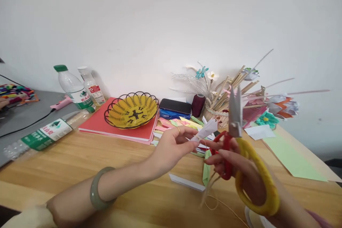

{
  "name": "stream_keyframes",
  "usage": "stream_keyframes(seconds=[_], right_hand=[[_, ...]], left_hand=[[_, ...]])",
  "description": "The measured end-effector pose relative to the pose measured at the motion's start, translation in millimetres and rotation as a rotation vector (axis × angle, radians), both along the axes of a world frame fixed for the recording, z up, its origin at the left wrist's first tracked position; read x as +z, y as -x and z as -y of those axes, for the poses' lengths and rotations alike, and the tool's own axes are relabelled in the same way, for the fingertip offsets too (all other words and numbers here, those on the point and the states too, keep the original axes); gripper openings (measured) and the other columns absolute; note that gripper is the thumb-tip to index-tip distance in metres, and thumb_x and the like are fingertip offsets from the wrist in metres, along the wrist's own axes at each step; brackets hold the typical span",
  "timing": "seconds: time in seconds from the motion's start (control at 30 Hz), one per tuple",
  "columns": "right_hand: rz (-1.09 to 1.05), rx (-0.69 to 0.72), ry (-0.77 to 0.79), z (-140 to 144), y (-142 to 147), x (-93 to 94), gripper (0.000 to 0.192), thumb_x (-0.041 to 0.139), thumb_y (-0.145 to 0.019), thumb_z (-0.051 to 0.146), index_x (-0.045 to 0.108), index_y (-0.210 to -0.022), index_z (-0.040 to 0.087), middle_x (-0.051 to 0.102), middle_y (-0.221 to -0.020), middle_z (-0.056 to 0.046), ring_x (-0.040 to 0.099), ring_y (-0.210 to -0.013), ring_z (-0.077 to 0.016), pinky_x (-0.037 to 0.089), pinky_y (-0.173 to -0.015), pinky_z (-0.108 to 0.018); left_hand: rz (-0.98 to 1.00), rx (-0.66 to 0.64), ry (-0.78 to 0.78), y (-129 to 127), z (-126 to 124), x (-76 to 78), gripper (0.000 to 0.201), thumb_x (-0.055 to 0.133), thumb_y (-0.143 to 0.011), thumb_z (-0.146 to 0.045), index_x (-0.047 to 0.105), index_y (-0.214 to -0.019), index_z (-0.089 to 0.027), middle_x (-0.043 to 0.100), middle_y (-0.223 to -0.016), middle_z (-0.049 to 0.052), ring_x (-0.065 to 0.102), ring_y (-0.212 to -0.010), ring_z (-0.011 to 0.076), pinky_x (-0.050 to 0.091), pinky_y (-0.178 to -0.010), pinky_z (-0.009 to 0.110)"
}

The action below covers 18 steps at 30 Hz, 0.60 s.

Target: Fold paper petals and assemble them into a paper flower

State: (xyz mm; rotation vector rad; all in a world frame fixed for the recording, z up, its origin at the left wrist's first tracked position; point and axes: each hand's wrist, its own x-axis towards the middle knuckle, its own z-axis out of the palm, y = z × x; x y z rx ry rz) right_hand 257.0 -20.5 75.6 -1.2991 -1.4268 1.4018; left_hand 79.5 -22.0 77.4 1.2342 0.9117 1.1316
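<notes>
Two hands meet above the table's near edge. Right hand grips scissors, fingers through red and yellow loops, blades shut, long axis upright, tips up. Left hand pinches a folded white paper piece pointing up-right toward the blades. Thread hangs below. Yellow basket and stick holder stand by the far edge.

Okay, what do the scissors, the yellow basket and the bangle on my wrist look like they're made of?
Scissors: shiny grey blades, likely steel; glossy red and yellow handles, probably plastic. Yellow basket: dark wire frame with a ribbed yellow liner, plastic by its look. Bangle: smooth, cloudy grey-green, like jade or glass; hard to tell which.
</notes>
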Motion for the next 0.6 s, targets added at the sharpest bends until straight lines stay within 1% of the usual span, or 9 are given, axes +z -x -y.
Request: stream_keyframes(seconds=[0.03, 0.1, 0.2, 0.27, 0.3, 0.37, 0.43, 0.5, 0.6], right_hand=[[-0.034, 0.017, 0.046, 0.4, 6.4, -0.8, 0.038, 0.061, -0.065, 0.051, 0.059, -0.086, 0.019, 0.069, -0.069, -0.007, 0.054, -0.048, -0.0149, 0.037, -0.042, -0.027], [-0.053, -0.029, 0.028, -0.3, 14.4, -1.4, 0.033, 0.063, -0.062, 0.049, 0.057, -0.076, 0.019, 0.065, -0.064, -0.004, 0.052, -0.048, -0.0134, 0.037, -0.043, -0.026], [-0.013, -0.117, -0.079, -2.0, 18.3, 1.6, 0.028, 0.065, -0.062, 0.044, 0.049, -0.068, 0.022, 0.057, -0.055, 0.002, 0.05, -0.047, -0.0127, 0.037, -0.043, -0.026], [-0.002, -0.143, -0.148, -0.9, 19.8, 6.1, 0.026, 0.066, -0.062, 0.041, 0.047, -0.069, 0.023, 0.054, -0.057, 0.003, 0.051, -0.048, -0.0129, 0.04, -0.043, -0.026], [-0.004, -0.143, -0.177, 0.7, 21.2, 8.8, 0.026, 0.066, -0.062, 0.04, 0.047, -0.07, 0.024, 0.054, -0.058, 0.003, 0.052, -0.049, -0.0132, 0.041, -0.044, -0.027], [-0.013, -0.112, -0.223, 5.7, 24.8, 13.5, 0.026, 0.066, -0.062, 0.039, 0.047, -0.071, 0.024, 0.055, -0.061, 0.003, 0.053, -0.05, -0.0137, 0.044, -0.046, -0.028], [-0.004, -0.052, -0.241, 11.4, 27.8, 15.9, 0.025, 0.064, -0.064, 0.04, 0.047, -0.073, 0.024, 0.057, -0.064, 0.002, 0.054, -0.05, -0.0142, 0.047, -0.047, -0.029], [0.028, 0.029, -0.226, 15.3, 27.1, 14.9, 0.023, 0.062, -0.067, 0.041, 0.049, -0.077, 0.024, 0.058, -0.065, 0.001, 0.055, -0.051, -0.0148, 0.048, -0.048, -0.03], [0.071, 0.083, -0.206, 14.7, 15.2, 9.1, 0.026, 0.062, -0.069, 0.041, 0.051, -0.086, 0.025, 0.061, -0.076, -0.002, 0.059, -0.058, -0.017, 0.05, -0.05, -0.03]], left_hand=[[-0.042, 0.056, -0.031, 0.5, 0.1, -1.8, 0.02, 0.063, -0.071, -0.026, 0.056, -0.086, -0.015, 0.058, -0.082, 0.001, 0.054, -0.073, 0.0116, 0.042, -0.066, 0.024], [-0.105, 0.143, -0.092, 1.8, 0.6, -4.6, 0.018, 0.063, -0.072, -0.023, 0.05, -0.083, -0.017, 0.054, -0.078, -0.001, 0.051, -0.075, 0.0111, 0.04, -0.064, 0.022], [-0.179, 0.152, -0.155, 3.1, 2.7, -5.6, 0.014, 0.059, -0.075, -0.022, 0.047, -0.081, -0.019, 0.051, -0.075, -0.003, 0.05, -0.07, 0.01, 0.039, -0.06, 0.02], [-0.268, 0.148, -0.224, 3.7, 4.0, -5.6, 0.007, 0.055, -0.078, -0.023, 0.052, -0.084, -0.02, 0.053, -0.076, -0.002, 0.05, -0.069, 0.0105, 0.039, -0.059, 0.02], [-0.326, 0.158, -0.286, 4.1, 4.3, -6.0, 0.008, 0.053, -0.08, -0.023, 0.056, -0.087, -0.021, 0.055, -0.077, -0.001, 0.051, -0.07, 0.0112, 0.039, -0.06, 0.021], [-0.434, 0.179, -0.439, 5.0, 3.6, -8.2, 0.018, 0.049, -0.083, -0.021, 0.063, -0.093, -0.023, 0.058, -0.078, 0.001, 0.052, -0.072, 0.0126, 0.04, -0.062, 0.023], [-0.496, 0.199, -0.56, 6.0, 1.8, -11.9, 0.021, 0.048, -0.083, -0.02, 0.068, -0.091, -0.023, 0.061, -0.08, 0.003, 0.054, -0.075, 0.014, 0.041, -0.067, 0.025], [-0.467, 0.209, -0.574, 7.0, -0.6, -15.4, 0.019, 0.051, -0.082, -0.02, 0.07, -0.083, -0.023, 0.064, -0.081, 0.004, 0.057, -0.077, 0.0149, 0.042, -0.071, 0.027], [-0.304, 0.191, -0.434, 8.1, -4.1, -17.0, 0.015, 0.056, -0.08, -0.022, 0.07, -0.078, -0.023, 0.068, -0.084, 0.003, 0.061, -0.081, 0.0158, 0.045, -0.076, 0.028]])
